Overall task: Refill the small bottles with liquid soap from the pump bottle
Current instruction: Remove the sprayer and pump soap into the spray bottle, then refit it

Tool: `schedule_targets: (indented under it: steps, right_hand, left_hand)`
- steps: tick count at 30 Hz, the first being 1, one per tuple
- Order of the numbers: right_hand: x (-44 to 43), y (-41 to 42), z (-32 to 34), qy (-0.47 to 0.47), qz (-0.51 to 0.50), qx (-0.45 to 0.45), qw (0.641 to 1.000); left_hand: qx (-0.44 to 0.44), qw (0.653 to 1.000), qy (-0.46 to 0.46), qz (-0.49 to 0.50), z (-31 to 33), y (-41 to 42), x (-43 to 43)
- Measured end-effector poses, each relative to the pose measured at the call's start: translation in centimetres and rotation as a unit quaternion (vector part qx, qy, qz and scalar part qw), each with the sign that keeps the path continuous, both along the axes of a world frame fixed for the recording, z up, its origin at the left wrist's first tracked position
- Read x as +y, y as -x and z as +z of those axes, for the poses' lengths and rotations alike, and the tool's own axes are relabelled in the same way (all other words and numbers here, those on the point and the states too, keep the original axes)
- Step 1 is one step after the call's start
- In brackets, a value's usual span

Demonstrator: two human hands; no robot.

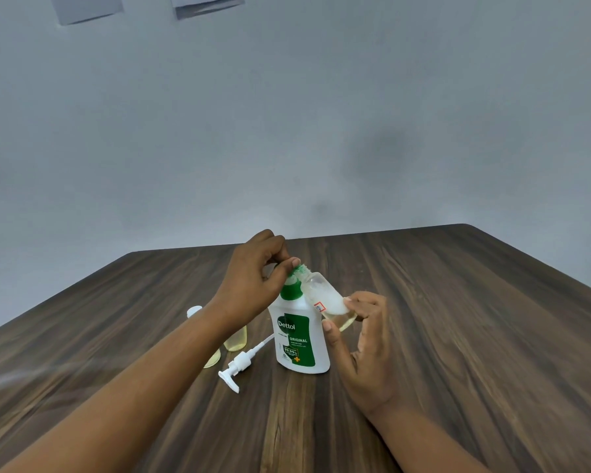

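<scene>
Cap work on tilted small bottle [325,295]: right hand [365,336] grip held its base beside the Dettol bottle [301,339] standing on the table [458,336], left hand [253,281] pinched its green cap [299,268]; next probably needed steady twisting.

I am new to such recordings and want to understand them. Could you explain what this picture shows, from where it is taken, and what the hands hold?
No machine here: a person works with bare hands. The one picture comes from a camera worn on the head, looking down. On the table stands a Dettol bottle; its white pump lies beside it. The left hand pinches the bottle's green top. The right hand holds a small bottle, tilted, mouth toward that top. Behind the left forearm stand two more bottles.
</scene>
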State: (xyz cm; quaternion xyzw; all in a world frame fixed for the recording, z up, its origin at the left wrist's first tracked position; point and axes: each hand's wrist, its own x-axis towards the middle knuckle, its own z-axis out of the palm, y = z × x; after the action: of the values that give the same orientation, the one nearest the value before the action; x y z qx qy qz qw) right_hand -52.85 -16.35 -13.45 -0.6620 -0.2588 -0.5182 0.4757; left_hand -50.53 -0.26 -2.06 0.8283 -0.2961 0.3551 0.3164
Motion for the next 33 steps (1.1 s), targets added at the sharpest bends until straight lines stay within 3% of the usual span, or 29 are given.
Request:
schedule_targets:
  steps: [6, 33]
  right_hand:
    - [0.0, 0.0, 0.0, 0.000, 0.005, -0.003, 1.000]
    - [0.0, -0.3, -0.2, 0.004, -0.009, -0.008, 1.000]
  left_hand:
    - [0.000, 0.999, -0.040, -0.001, 1.1, -0.3, 0.0]
    - [0.014, 1.000, 0.001, -0.018, 0.2, -0.7, 0.2]
